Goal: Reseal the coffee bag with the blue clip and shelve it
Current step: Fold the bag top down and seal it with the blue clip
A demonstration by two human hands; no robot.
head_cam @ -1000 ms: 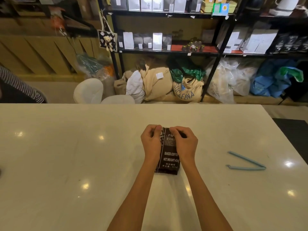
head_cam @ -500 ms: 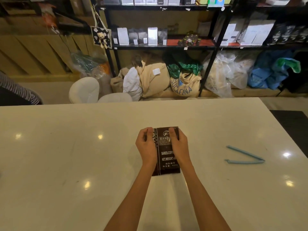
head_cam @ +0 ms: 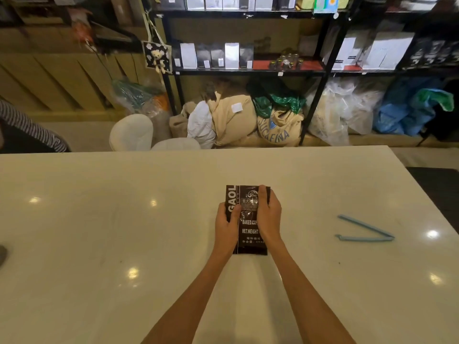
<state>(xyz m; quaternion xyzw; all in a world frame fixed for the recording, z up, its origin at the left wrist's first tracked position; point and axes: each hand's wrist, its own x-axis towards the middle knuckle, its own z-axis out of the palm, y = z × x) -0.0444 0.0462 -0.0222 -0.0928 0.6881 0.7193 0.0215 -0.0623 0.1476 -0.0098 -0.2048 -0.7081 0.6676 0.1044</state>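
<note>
A dark brown coffee bag [head_cam: 248, 219] with white lettering lies flat on the white table [head_cam: 99, 232], its top pointing away from me. My left hand [head_cam: 227, 225] grips its left edge, thumb pressed on the front. My right hand [head_cam: 268, 214] holds the right side, fingers reaching up to the top corner. The blue clip [head_cam: 365, 232] lies open in a V on the table, well to the right of the bag and apart from both hands. The black shelf unit [head_cam: 248, 70] with bags on it stands behind the table.
Sacks [head_cam: 248, 120] and plastic bags are piled on the floor under the shelves. Two white chair backs [head_cam: 131, 132] stand at the table's far edge. A person's striped sleeve [head_cam: 32, 130] shows at the left. A dark mat [head_cam: 437, 189] lies right of the table.
Both hands slid down from the bag's top to its sides, exposing the flattened top part. The bag stays on the table and the clip has not moved.
</note>
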